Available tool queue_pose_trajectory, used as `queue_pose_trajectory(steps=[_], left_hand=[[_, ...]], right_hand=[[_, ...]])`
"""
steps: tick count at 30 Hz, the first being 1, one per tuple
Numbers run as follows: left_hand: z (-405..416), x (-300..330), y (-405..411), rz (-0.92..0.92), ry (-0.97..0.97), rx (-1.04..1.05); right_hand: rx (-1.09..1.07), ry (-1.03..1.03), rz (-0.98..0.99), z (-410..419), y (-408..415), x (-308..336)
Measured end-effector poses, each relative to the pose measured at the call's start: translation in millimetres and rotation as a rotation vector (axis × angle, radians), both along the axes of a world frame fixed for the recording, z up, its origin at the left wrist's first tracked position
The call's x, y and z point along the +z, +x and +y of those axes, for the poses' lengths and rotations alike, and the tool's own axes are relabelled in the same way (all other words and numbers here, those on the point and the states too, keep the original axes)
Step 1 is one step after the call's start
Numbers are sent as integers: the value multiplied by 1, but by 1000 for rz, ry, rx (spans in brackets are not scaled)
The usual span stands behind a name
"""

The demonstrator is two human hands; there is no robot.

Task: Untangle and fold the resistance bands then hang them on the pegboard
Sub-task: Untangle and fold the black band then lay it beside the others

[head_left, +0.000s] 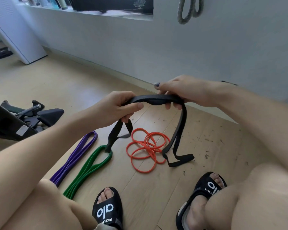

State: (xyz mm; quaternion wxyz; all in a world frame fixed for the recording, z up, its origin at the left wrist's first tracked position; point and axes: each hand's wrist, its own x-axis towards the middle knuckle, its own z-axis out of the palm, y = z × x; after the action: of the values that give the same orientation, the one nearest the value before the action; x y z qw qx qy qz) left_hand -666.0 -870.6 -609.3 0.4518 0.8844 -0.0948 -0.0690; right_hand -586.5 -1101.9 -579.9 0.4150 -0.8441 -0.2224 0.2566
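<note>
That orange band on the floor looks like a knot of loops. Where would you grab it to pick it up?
Take the orange band at its big outer loop nearest the feet, coming straight down from above. That loop lies flat and alone on the wooden floor, while the middle is a pile of crossing strands. Both hands are busy with the black band, so one must let go first.

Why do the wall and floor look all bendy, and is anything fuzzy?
In the head view, the wide lens bends the wall's bottom edge and stretches the knees at the corners. The black band held by the left hand and right hand looks sharp. The grey band hanging up top looks softer. Light is even daylight with faint shadows.
</note>
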Motion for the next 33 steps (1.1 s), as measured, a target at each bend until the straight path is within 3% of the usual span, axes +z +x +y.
queue_pose_trajectory(steps=[6,12,21,28,33], left_hand=[[-1,-1,2,2,1,-46],[1,-8,0,50,42,-84],[11,-10,-1,113,261,-56],[-1,1,-3,-32,387,-66],[-14,5,-3,-15,306,-105]], right_hand=[[92,-77,-39,21,-9,-4],[127,12,-21,24,-12,0],[62,54,2,7,-1,6],[21,-32,8,-2,4,3],[173,-87,-89,24,-16,4]])
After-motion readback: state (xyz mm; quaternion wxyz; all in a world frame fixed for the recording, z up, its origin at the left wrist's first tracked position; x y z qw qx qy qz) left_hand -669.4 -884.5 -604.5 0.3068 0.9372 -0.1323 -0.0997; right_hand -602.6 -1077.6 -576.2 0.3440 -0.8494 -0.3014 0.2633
